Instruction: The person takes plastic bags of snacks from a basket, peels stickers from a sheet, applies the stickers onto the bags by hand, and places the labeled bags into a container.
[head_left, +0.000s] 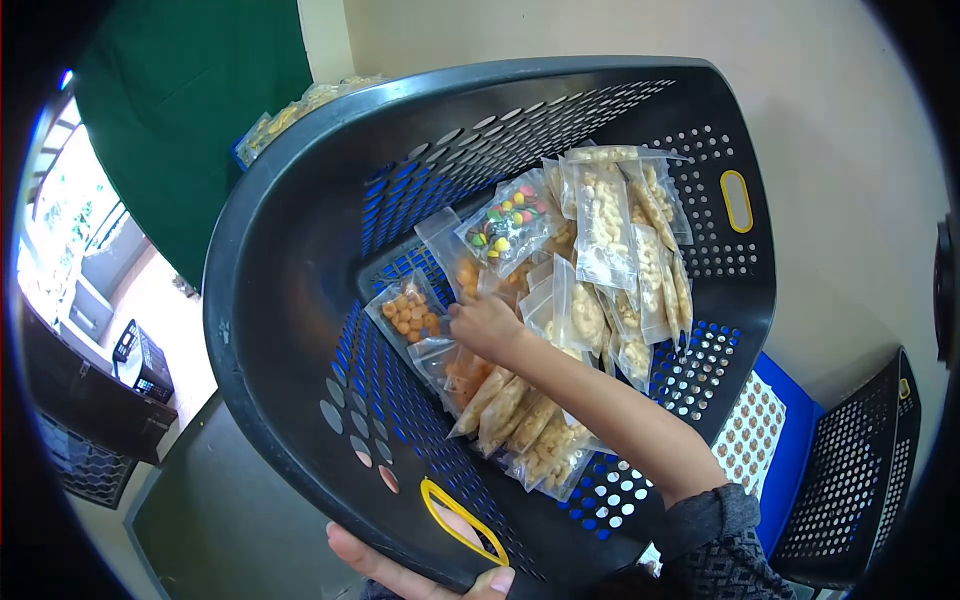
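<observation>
A large black plastic basket [245, 330] with perforated sides fills the middle of the view, tilted so that I look into it. My left hand [400, 570] grips its near rim beside a yellow-edged handle hole [465, 522]. Inside the basket, my right hand [487, 328] is curled with its fingers down among the packets; what the fingertips hold is hidden. Close by lie a clear packet of round orange snacks [408, 312], another orange packet [465, 375] and a packet of multicoloured sweets [510, 222]. Several clear packets of pale nuts [605, 225] stand stacked on the right.
More packets [310, 100] lie behind the basket on the left, by a green cloth [190, 110]. A second black basket [850, 470] stands at the right, near a blue surface with a patterned sheet [745, 435]. A smaller black basket [145, 360] sits on the floor at left.
</observation>
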